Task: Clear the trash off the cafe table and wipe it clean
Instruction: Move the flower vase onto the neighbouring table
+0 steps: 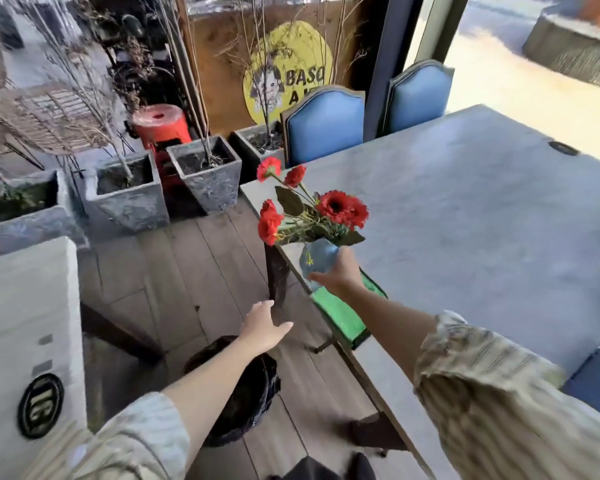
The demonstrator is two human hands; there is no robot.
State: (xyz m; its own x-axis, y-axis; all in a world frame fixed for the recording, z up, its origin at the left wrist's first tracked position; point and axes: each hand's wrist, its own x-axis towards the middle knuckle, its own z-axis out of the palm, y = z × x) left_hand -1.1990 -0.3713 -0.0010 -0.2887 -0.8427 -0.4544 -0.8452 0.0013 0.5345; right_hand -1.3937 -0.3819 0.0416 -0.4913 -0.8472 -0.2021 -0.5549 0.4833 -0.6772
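Over the table's [465,216] near-left corner, right hand [340,273] grips the vase [317,258], baring the surface for wiping; left hand [264,327] hangs spread, empty.

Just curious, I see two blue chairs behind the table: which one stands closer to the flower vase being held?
The left blue chair, beside the planters; the other blue chair stands farther right, beyond the dark post.

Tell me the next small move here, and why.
Probably set the blue vase down on bare table, away from the edge. The right hand grips it above the green cloth, which must be free for wiping; the left hand is empty.
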